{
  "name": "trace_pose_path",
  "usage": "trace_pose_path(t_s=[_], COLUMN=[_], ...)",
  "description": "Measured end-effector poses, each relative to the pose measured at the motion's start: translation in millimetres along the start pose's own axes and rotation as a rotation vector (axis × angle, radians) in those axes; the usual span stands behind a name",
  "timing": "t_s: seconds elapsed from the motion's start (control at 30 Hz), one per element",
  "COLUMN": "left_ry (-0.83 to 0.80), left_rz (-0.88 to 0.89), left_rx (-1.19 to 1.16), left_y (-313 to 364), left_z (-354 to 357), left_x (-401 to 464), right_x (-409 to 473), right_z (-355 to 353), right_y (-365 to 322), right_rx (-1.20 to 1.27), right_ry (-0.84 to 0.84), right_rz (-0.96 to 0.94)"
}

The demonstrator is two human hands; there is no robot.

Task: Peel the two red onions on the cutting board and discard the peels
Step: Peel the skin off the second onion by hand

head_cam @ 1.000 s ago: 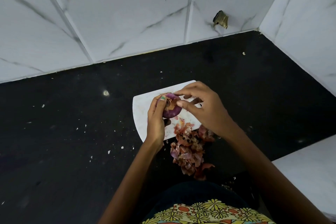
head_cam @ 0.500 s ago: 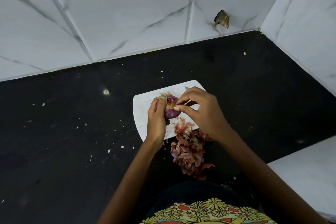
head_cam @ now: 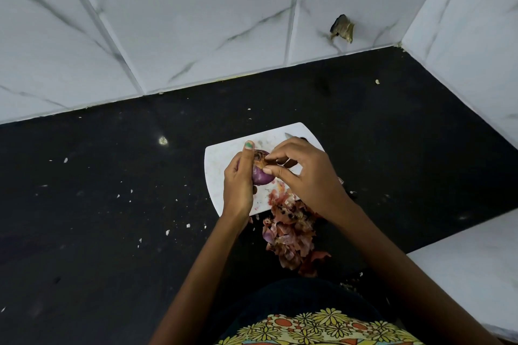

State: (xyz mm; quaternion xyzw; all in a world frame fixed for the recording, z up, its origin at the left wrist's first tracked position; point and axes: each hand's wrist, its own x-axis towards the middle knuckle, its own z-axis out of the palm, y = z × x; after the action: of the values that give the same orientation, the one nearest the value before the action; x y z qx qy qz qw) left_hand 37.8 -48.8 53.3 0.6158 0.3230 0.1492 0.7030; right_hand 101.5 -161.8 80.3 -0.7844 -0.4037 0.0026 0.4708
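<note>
black counter under white marble tiles, white cutting board mid-frame. we see the left hand wrapped around a red onion held above the board, right hand pinching loose skin at its top. peel pile spills off the board's near edge onto the counter.

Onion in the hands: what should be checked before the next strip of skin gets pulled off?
1. Left hand grips the onion: ok.
2. Right hand pinches dry skin at the onion's top: ok.
3. Onion held above the board, so scraps fall there: ok.
4. Knife on the board, behind the right hand, blade clear of the fingers: cannot tell, mostly hidden.
5. Peels discarded: not ok, they lie piled at the board's near edge and on the counter.
6. Second onion peeled: cannot tell, not visible.
</note>
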Motion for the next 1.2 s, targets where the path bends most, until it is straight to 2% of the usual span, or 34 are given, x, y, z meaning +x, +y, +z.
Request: trace_pose_path(t_s=[0.47, 0.63, 0.87, 1.07, 1.2], left_ry=[-0.016, -0.008, 0.009, -0.033, -0.054], left_rz=[0.014, 0.051, 0.048, -0.063, -0.134], left_rx=[0.054, 0.047, 0.054, 0.021, -0.049], left_y=[-1.0, 2.4, 2.9, 4.5, 9.3], left_z=[-0.6, 0.1, 0.8, 0.4, 0.3], left_x=[-0.8, -1.7, -3.4, -6.4, -7.5], right_x=[1.9, 0.3, -2.2, -2.0, -2.6], right_z=[-4.3, -7.3, 2.9, 2.0, -3.5], right_y=[0.4, -1.5, 0.5, -1.6, -5.9], right_rx=[0.012, 0.136, 0.011, 0.052, 0.17], right_ry=[-0.152, -0.074, 0.037, -0.049, -0.003], right_rz=[0.083, 0.151, 0.058, 0.116, 0.155])
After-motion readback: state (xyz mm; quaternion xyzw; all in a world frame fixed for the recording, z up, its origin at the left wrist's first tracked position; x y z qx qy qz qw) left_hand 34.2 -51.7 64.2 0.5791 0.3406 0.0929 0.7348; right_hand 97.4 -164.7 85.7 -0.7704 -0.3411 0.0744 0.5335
